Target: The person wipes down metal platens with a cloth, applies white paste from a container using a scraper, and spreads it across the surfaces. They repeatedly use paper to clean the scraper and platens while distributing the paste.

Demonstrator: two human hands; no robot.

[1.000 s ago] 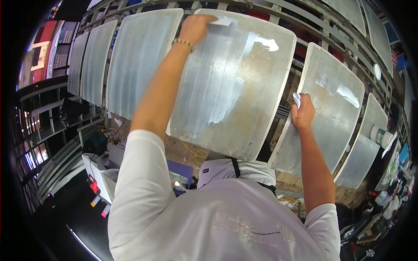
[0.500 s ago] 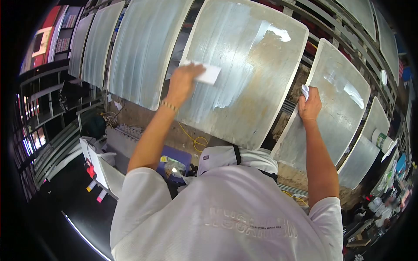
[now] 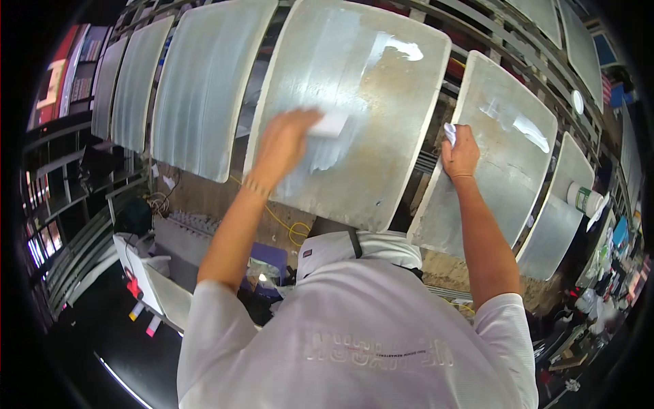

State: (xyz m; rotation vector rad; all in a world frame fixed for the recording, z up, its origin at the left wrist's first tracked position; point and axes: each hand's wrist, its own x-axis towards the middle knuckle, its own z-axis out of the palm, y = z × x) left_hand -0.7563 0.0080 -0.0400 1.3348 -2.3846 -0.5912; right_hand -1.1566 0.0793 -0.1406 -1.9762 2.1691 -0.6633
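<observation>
My left hand (image 3: 283,144), smeared by motion, is closed on a flat white rectangular scraper (image 3: 330,124) that lies over the large grey panel (image 3: 381,136). White paste streaks run down this panel, and a thick white dab (image 3: 405,48) sits near its top right. Over the left edge of the smaller panel (image 3: 501,174) to the right, my right hand (image 3: 463,153) is closed around a crumpled white cloth or paper (image 3: 450,134). Another white paste smear (image 3: 531,133) lies on that panel, right of the hand.
More streaked panels (image 3: 201,88) lean in a row to the left. A green-labelled white tub (image 3: 584,199) lies tilted on the far-right panel. Below are a purple bin (image 3: 271,256), yellow cord (image 3: 298,234) and red-handled tool (image 3: 131,285). Metal racks stand behind.
The view has shifted, moving the panels left in the picture. My left hand with the scraper has moved rightward over the panel. My right hand keeps its place at the neighbouring panel's edge.
</observation>
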